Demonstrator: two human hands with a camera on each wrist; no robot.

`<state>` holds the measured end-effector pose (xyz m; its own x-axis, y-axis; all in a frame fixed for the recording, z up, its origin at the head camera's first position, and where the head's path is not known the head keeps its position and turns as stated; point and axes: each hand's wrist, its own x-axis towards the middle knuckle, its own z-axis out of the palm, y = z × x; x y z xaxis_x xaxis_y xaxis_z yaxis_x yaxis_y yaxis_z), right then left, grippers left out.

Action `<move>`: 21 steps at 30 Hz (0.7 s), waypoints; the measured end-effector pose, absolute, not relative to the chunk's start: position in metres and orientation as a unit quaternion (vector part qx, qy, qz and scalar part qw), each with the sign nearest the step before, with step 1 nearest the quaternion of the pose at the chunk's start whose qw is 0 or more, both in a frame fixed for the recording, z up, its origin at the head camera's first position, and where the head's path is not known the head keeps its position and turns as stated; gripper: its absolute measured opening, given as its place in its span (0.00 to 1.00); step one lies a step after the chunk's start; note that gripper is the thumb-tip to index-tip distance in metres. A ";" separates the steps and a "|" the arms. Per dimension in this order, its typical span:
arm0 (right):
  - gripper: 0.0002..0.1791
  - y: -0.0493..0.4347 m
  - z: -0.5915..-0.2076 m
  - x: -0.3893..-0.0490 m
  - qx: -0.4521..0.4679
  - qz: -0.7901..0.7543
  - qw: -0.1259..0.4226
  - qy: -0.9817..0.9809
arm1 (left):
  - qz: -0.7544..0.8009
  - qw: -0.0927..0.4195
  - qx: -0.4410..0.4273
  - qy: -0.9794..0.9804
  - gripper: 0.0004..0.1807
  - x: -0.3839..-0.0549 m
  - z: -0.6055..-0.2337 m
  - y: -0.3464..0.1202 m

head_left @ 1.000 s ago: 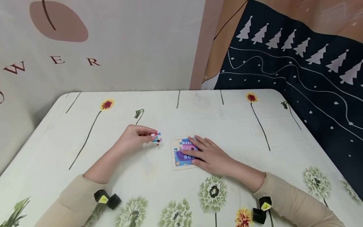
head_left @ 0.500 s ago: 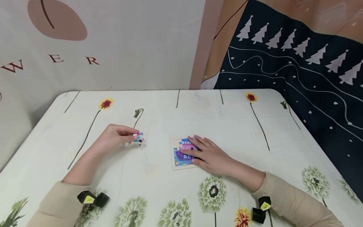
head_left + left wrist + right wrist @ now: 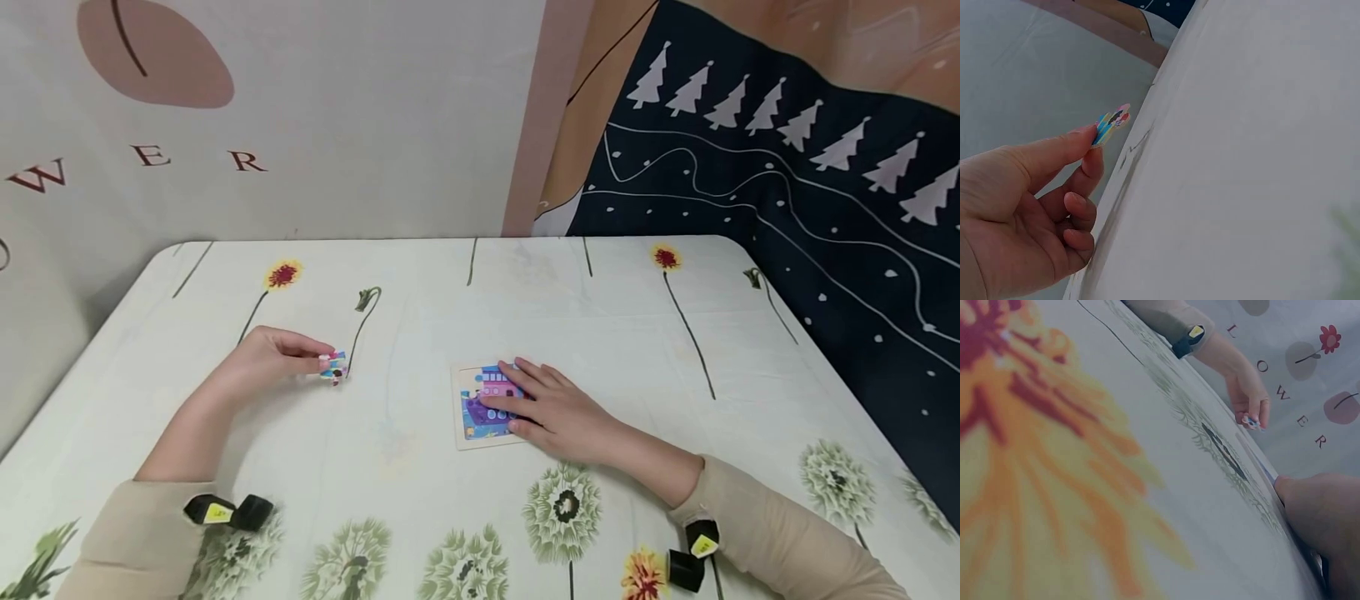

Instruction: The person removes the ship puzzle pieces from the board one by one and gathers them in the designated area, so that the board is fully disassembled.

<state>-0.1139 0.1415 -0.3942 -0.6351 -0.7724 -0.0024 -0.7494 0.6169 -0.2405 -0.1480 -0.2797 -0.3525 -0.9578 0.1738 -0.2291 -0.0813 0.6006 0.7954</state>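
Note:
Between thumb and forefinger, my left hand [image 3: 273, 360] pinches a small colourful jigsaw piece [image 3: 333, 367] above the left part of the table. In the left wrist view the jigsaw piece [image 3: 1111, 125] shows blue and yellow stripes, with the other fingers loosely curled below it. My right hand [image 3: 558, 414] lies with spread fingers on a square jigsaw puzzle [image 3: 480, 417] in a pale frame. The puzzle has a purple and pink ship picture; its right part is hidden under the hand. A bare pale patch shows at its upper left.
A white cloth with printed flowers covers the table [image 3: 420, 500]. A pale curtain [image 3: 375, 125] hangs behind it, with a dark tree-patterned cloth [image 3: 750, 167] at the right. Each sleeve carries a black strapped device [image 3: 228, 511].
My left hand has moved left across the table, away from the puzzle, with the jigsaw piece still pinched. The right hand and the puzzle have stayed in place.

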 end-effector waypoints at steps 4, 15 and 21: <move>0.26 0.141 -0.394 -0.114 -0.424 -0.109 0.052 0.897 | 0.430 0.142 0.030 0.891 0.23 -0.149 -0.355 -0.289; 0.26 0.141 -0.393 -0.114 -0.425 -0.107 0.053 0.897 | 0.409 0.141 0.032 0.901 0.24 -0.150 -0.356 -0.305; 0.26 0.141 -0.392 -0.113 -0.423 -0.110 0.057 0.898 | 0.400 0.119 0.060 0.907 0.17 -0.150 -0.359 -0.305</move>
<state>-0.1132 0.1407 -0.3923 -0.6359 -0.7718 -0.0086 -0.7467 0.6180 -0.2459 -0.1498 -0.3048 -0.3593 -0.9642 0.2046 -0.1686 0.0136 0.6733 0.7392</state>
